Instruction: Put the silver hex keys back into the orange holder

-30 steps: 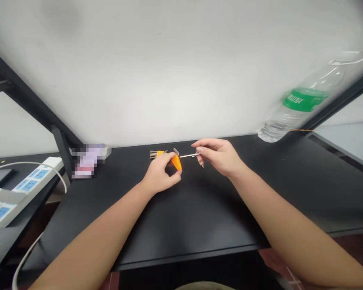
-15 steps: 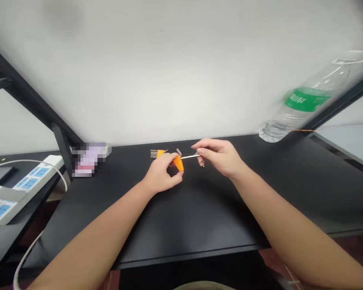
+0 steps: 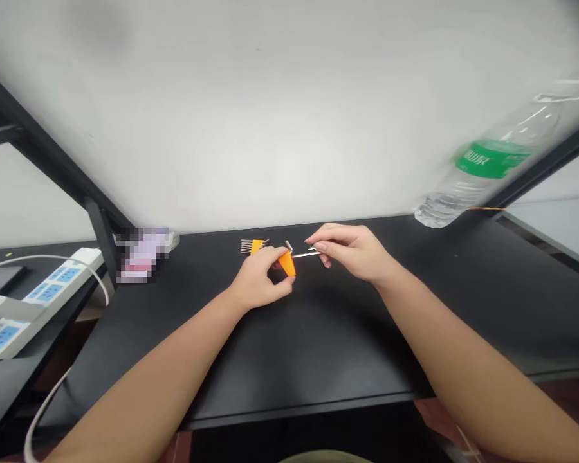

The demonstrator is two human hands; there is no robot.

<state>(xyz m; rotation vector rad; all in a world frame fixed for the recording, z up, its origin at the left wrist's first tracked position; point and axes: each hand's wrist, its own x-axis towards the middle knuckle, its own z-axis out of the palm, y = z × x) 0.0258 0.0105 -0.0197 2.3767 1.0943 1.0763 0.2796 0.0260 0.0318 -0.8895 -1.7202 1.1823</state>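
Note:
My left hand (image 3: 261, 275) is closed on an orange plastic hex key holder (image 3: 287, 264), pinched between thumb and fingers. A thin silver hex key (image 3: 306, 254) runs from the holder's right side to my right hand (image 3: 348, 251). The thumb and fingertips of my right hand are closed around its far end, and a small metal tip shows above the thumb. A short silver piece (image 3: 288, 245) sticks up by the holder's top. Just behind my left hand, several metal keys (image 3: 246, 246) point left from another orange piece (image 3: 257, 246); whether the orange parts join is hidden.
The black table (image 3: 299, 360) meets a pale wall. A large clear bottle (image 3: 492, 157) with a green label stands at the back right. At left are a blurred-out pack (image 3: 142, 254), a white power strip (image 3: 53, 292), a cable (image 3: 43, 411) and black frame bars (image 3: 53, 148).
The orange holder has tilted and shifted slightly right and down. My right hand has moved a little right, and the hex key between the hands lies slightly lower.

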